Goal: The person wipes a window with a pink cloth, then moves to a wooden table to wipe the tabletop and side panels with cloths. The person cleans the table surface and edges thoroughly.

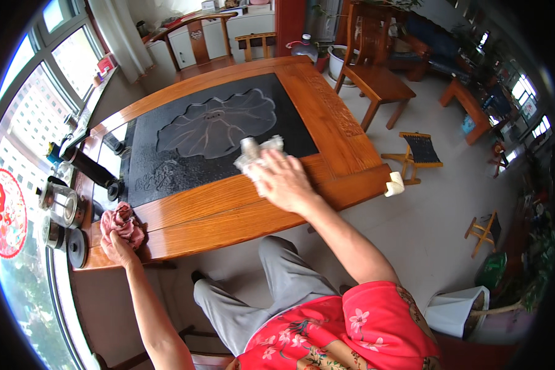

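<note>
My right hand point(283, 183) presses a crumpled whitish cloth or tissue wad point(253, 154) down on the tea table, its fingers over the wad. The wad lies where the wooden border meets the black inlaid slab point(213, 179), which has a carved leaf-shaped hollow point(219, 123). At the table's near left corner, my left hand point(118, 250) grips a bunched pink cloth point(123, 225) that rests on the wood. My right hand and its wad are slightly blurred. The wooden tabletop point(228, 213) is orange-brown and glossy.
Along the left side stand a glass kettle point(65, 203), a round black lid point(77, 248) and a black tilted appliance point(86, 166), beside the window. A cream corner guard point(394, 184) hangs at the right corner. Wooden chairs point(376, 80) and folding stools point(416, 154) stand around.
</note>
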{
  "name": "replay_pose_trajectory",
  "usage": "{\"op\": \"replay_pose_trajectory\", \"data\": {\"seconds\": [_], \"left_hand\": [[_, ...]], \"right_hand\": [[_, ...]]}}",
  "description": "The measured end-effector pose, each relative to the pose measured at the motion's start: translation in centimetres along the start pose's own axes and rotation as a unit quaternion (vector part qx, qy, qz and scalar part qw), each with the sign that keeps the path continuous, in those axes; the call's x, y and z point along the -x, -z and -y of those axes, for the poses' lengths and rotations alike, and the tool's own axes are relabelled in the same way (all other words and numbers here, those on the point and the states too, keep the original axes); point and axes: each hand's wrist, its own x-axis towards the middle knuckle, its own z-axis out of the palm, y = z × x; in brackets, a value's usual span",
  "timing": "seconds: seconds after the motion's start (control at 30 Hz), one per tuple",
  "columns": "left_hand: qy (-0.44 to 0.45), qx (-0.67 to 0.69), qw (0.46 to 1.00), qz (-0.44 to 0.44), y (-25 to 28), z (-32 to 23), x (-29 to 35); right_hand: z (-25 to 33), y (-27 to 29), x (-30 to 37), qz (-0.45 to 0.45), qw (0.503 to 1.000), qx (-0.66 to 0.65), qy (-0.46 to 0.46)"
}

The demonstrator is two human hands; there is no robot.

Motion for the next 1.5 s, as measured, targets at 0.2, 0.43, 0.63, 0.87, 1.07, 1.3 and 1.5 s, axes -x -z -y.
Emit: {"op": "replay_pose_trajectory", "data": {"seconds": [0.2, 0.43, 0.63, 0.87, 1.07, 1.3, 1.5], "left_hand": [[-0.025, -0.004, 1.0, 0.01, 0.5, 0.9, -0.5], [-0.006, 0.035, 0.999, 0.016, -0.8, -0.1, 0.2], [-0.037, 0.058, 0.997, 0.029, -0.1, -0.8, 0.7], [-0.01, -0.056, 0.998, 0.017, -0.5, 3.0, -2.6], [0.004, 0.041, 0.999, 0.032, -0.9, 2.4, -2.2], [-0.029, -0.015, 0.999, 0.026, -0.4, 0.6, -0.7], [-0.062, 0.051, 0.996, 0.037, -0.8, 2.9, -2.6]], "right_hand": [[-10.1, 3.0, 3.1, 0.033, 0.984, 0.032, -0.17], [-11.7, 2.5, 6.9, -0.08, 0.96, 0.044, -0.265], [-5.0, 2.1, 12.1, -0.116, 0.99, 0.003, -0.082], [-10.8, 2.7, 10.7, -0.179, 0.971, 0.053, -0.15], [-6.4, 0.5, 9.8, -0.206, 0.971, 0.052, -0.108], [-1.7, 0.8, 12.4, -0.226, 0.973, -0.049, -0.001], [-4.9, 0.5, 15.8, -0.314, 0.948, -0.006, -0.051]]}}
